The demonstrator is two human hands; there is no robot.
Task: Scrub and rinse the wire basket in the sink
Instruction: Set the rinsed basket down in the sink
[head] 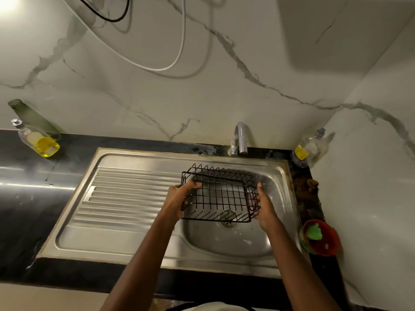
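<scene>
I note matt black coated wire on the basket [221, 194], brushed glossy steel sink [125, 225], veined polished marble wall [157, 97].

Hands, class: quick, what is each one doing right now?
Left hand: grips the basket's left end.
Right hand: grips its right end.

- Dark stone counter [27, 216] — a steel sink [125, 241] with a ribbed drainboard is set into it, the tap [241, 138] behind the bowl.
- Back left, by the wall: a green glass bottle [31, 117] and a clear bottle of yellow liquid [39, 140].
- Back right corner: a clear, yellow-labelled bottle [308, 147].
- Right edge — a red bowl [323, 237] holding a green sponge [314, 231].
</scene>
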